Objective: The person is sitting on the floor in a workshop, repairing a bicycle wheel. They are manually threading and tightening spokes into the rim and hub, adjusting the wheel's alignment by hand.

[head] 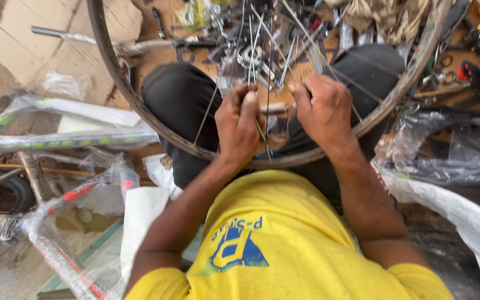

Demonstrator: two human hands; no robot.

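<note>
Rim [119, 83] resting across lap, spokes [262, 50] fanning from hub [251, 55]. Left hand [239, 125] closed on spokes near rim's inner edge; right hand [322, 108] pinching, seemingly one spoke. Wrapped frame [56, 139] at left.

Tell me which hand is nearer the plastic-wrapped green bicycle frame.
Left. The left hand pinches thin metal spokes inside the rim, nearer the plastic-wrapped green bicycle frame; the right hand lies farther across.

Plastic-wrapped bicycle frames [56, 139] lie left, flattened cardboard [56, 33] beyond, and what seem scattered tools [473, 78] right.
</note>
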